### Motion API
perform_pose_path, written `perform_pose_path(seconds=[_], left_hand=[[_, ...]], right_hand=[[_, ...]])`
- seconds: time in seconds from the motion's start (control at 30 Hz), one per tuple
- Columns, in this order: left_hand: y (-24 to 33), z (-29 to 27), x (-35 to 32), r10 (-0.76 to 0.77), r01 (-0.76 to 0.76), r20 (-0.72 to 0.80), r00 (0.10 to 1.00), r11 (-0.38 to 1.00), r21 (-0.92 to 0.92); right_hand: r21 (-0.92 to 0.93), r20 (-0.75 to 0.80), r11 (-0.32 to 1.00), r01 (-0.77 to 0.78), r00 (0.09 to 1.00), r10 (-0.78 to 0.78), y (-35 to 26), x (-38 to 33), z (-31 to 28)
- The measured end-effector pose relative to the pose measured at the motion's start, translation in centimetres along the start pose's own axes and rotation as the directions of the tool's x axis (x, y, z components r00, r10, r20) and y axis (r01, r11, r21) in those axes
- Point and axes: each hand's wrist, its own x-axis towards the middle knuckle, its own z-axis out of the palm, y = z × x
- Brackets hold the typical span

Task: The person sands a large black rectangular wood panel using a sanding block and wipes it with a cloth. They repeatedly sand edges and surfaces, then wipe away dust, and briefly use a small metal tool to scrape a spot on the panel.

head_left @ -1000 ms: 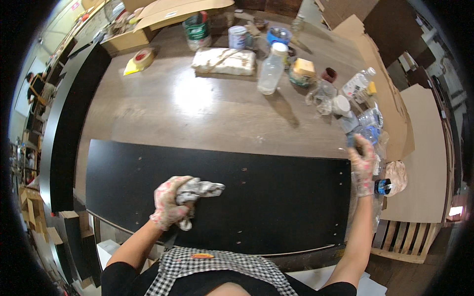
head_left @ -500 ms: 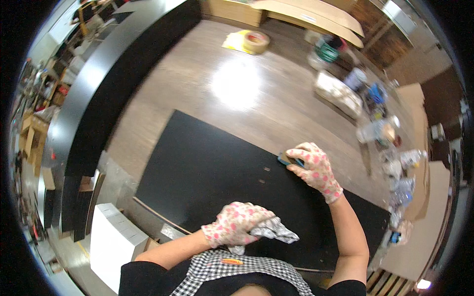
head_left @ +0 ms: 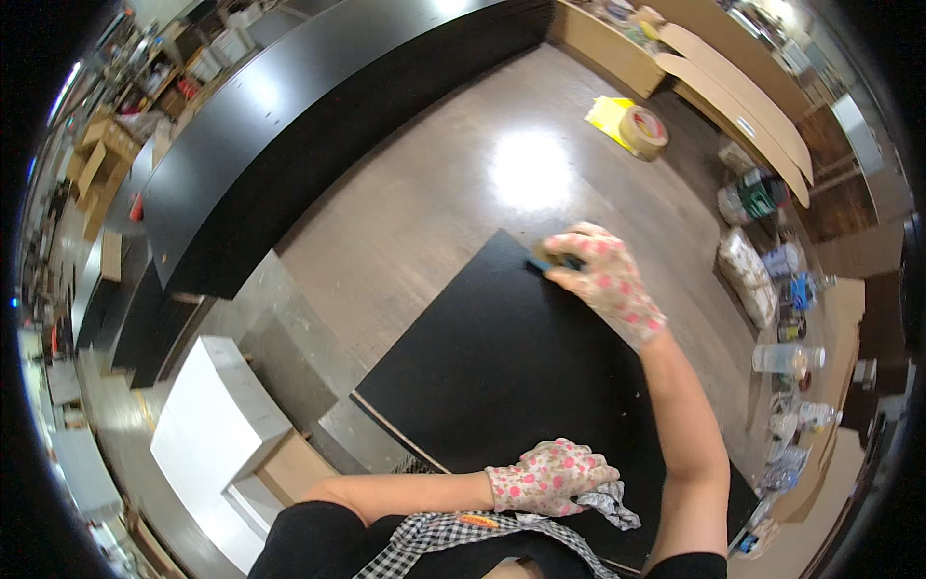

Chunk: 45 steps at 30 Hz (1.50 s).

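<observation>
Bright overhead glare on the tabletop, strong fisheye bending, dark rim.

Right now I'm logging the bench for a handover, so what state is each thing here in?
black panel: flat on the table, one corner under the right hand
right hand: gloved, pressing a small blue tool onto the panel's far corner
left hand: gloved, resting on a crumpled rag at the near edge
tape roll: lying flat on a yellow sheet
clear plastic cup: on its side
</observation>
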Motion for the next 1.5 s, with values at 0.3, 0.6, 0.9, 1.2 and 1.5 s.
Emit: perform_pose_path(seconds=[0.3,0.6,0.9,1.2,1.5], left_hand=[[-0.3,0.5,-0.4,0.068,-0.066,-0.094,0.993,0.998,0.025],[-0.8,-3.2,-2.2,0.149,-0.044,-0.561,0.814,0.980,0.196],[-5.5,-10.1,-7.5,-0.034,0.650,-0.937,0.349,0.728,0.216],[-3.2,-6.7,-5.7,-0.074,0.677,-0.905,0.418,0.690,0.256],[-1.8,-4.7,-5.8,-0.152,0.674,-0.889,0.432,0.709,0.206]], right_hand=[[-0.059,-0.112,0.997,0.048,0.992,-0.055,-1.2,2.2,2.5],[0.669,-0.167,0.733,-0.125,0.935,0.312,2.5,-6.3,1.3],[0.664,-0.347,0.727,-0.177,0.787,0.509,2.0,-15.1,1.6],[0.697,-0.286,0.674,-0.244,0.768,0.573,2.1,-20.2,0.0],[0.108,-0.252,0.970,-0.216,0.938,0.237,-0.1,-16.5,-1.2]])
